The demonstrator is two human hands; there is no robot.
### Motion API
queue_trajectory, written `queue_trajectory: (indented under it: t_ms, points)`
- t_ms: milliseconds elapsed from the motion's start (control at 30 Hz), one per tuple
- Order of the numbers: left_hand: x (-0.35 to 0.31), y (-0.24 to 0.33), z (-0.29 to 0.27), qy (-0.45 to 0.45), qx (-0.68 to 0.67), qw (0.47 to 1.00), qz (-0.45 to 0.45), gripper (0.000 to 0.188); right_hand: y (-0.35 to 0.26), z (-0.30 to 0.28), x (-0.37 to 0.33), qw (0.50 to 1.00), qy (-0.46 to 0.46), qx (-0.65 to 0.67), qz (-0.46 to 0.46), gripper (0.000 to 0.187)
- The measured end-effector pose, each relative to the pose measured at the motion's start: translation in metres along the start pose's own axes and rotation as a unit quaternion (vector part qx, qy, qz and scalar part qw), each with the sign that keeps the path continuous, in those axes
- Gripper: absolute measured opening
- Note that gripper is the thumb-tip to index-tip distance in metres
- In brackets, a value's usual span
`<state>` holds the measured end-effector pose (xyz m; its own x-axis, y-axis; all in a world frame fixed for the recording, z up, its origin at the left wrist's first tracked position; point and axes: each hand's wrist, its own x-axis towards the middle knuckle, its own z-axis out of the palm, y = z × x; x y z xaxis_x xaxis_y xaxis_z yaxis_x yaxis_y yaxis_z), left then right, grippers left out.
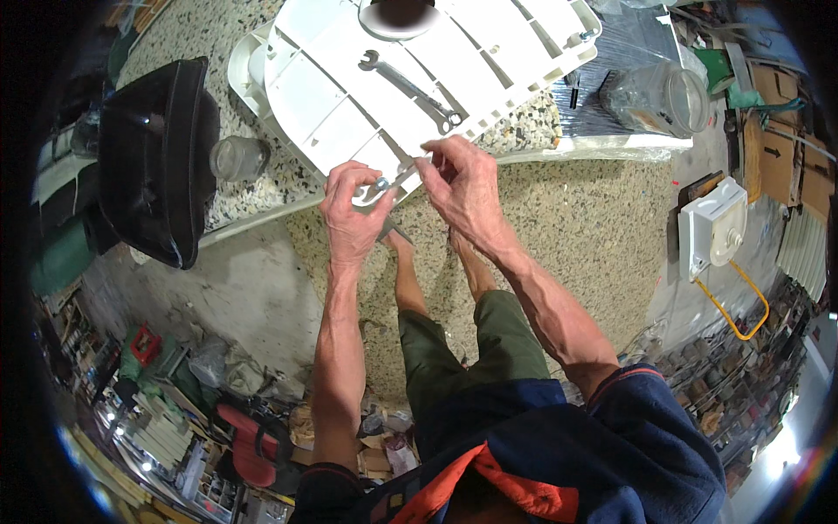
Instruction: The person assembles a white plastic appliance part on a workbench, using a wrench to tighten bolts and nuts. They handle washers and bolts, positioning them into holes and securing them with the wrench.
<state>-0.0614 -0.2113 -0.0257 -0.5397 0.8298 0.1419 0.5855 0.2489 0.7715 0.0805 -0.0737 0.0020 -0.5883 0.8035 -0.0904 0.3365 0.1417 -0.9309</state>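
Observation:
A white ribbed plastic panel (pixel 327 83) lies on the speckled table, one narrow corner pointing toward me. My left hand (pixel 349 214) is at that corner, thumb and fingers curled round a small metal bolt (pixel 381 183) standing up from it. My right hand (pixel 464 188) is at the panel's near edge, fingers bent and thumb close to the fingertips; whatever they pinch is too small or hidden to make out. A combination wrench (pixel 410 89) rests on the panel just beyond my hands. Another metal bolt (pixel 576 39) sits at the panel's far right corner.
To the left stand a black plastic bin (pixel 157 162) and a small clear jar (pixel 239 159) on the speckled tabletop (pixel 201 57). A larger clear jar (pixel 655 98) lies at the right on dark plastic wrap. A white stool-like object with yellow legs (pixel 717 223) stands right, below table height.

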Motion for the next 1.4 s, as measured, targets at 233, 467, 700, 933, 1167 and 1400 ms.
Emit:
queue_trajectory:
  t_ms: [233,467,700,933,1167,1400]
  points:
    - [-0.001,0.009,-0.013,-0.032,-0.074,0.994,-0.074,0.032,0.005,0.002,0.048,0.985,0.019,-0.142,-0.101,0.034]
    - [0.005,0.009,-0.015,-0.073,0.016,0.997,0.013,0.031,0.002,0.011,0.075,0.946,-0.029,-0.304,-0.108,0.027]
    - [0.003,0.014,-0.011,-0.041,-0.022,0.998,-0.042,0.028,-0.01,-0.003,0.076,0.97,-0.04,-0.236,-0.045,0.022]
    - [0.007,0.011,-0.015,-0.071,0.01,0.997,0.013,0.029,0.008,-0.024,-0.006,0.967,-0.108,0.155,0.169,0.015]
    - [0.002,0.013,-0.018,-0.042,-0.011,0.999,0.002,0.028,0.018,0.054,-0.081,0.921,-0.04,0.272,0.276,0.03]
    - [-0.001,0.014,-0.018,-0.019,-0.008,1.0,-0.01,0.023,0.007,0.077,-0.082,0.912,-0.021,0.326,0.247,0.036]
